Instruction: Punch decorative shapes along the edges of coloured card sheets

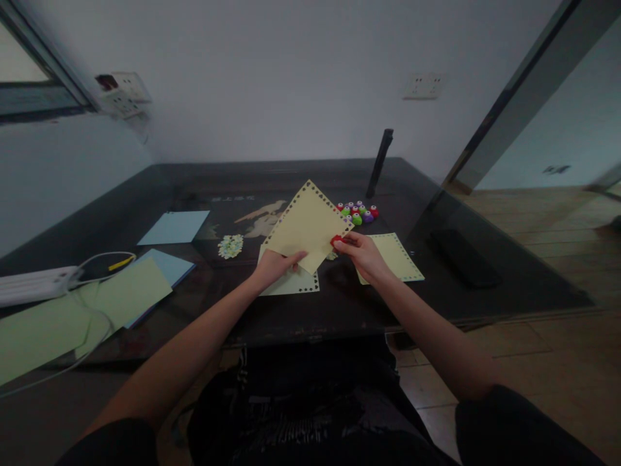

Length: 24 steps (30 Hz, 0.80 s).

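My left hand (275, 266) grips the lower left edge of a pale yellow sheet of paper (306, 223), thumb on top. Small dark cut-out shapes run along several of its edges. In my right hand (365, 254) is a small red craft punch (338, 241), held at the sheet's right corner; whether the paper sits in its slot I cannot tell. Under the raised sheet lies another punched sheet (291, 285), partly covered. A further yellow sheet with a punched edge (395, 257) lies beneath and beside my right hand.
Several colourful punches (358, 212) cluster behind the sheet. A pile of paper bits (230, 246) lies to the left. Blue sheets (175, 226), green paper (121, 298) and a white power strip (36, 285) with cable lie further left. A black post (380, 163) stands behind; a dark phone-like object (463, 257) lies right.
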Tool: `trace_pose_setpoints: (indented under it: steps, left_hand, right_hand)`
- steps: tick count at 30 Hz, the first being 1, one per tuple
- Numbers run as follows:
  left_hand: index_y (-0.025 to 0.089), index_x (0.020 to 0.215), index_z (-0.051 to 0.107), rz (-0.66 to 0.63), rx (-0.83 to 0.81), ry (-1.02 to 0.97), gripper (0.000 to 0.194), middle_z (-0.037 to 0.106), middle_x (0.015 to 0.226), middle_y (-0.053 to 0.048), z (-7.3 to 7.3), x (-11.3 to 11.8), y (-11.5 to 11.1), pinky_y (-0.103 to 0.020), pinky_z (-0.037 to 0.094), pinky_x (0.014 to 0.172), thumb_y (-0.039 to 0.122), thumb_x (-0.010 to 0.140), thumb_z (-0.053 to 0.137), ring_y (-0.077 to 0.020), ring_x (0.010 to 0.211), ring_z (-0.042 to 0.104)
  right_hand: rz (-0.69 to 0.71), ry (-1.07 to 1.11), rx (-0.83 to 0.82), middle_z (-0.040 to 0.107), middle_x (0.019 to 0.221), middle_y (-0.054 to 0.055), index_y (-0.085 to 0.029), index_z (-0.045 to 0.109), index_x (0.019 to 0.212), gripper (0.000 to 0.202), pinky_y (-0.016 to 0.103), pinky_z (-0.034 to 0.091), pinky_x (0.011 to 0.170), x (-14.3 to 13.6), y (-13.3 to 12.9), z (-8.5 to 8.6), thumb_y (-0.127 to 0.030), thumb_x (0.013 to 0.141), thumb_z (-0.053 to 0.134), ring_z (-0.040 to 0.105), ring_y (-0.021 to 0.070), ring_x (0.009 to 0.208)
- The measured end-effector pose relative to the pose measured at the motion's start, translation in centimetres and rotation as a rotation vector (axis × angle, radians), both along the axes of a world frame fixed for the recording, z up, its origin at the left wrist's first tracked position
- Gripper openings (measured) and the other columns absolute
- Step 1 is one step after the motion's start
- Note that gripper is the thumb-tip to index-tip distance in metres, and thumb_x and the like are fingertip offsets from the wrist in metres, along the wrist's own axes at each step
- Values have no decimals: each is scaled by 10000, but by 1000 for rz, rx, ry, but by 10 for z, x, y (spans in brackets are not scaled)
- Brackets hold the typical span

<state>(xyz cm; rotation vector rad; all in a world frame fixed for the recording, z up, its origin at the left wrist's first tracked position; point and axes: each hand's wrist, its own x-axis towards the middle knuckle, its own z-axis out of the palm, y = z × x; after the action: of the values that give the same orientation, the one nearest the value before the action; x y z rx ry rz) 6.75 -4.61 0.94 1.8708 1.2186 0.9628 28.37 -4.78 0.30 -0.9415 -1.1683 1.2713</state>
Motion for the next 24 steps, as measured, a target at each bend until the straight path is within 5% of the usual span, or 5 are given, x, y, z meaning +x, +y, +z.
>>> trace_pose_setpoints:
  steps: [8, 24]
  left_hand:
    - [123, 743, 609, 8, -137, -57, 244, 618, 518, -26, -6, 5, -2, -223, 445, 478, 363, 775, 579, -106, 422, 526]
    - [150, 575, 590, -51, -104, 41, 314, 633, 499, -43, -4, 6, -6, -218, 452, 513, 368, 795, 541, -113, 430, 534]
  right_hand:
    - [40, 29, -5, 678, 801, 24, -187, 704, 767, 220, 316, 433, 782, 2, 0, 2, -301, 597, 783, 587, 148, 747]
    - [-3, 5, -18, 655, 700, 9, -185, 700, 714, 234, 331, 439, 759, 6, 6, -5, -338, 570, 803, 575, 150, 686]
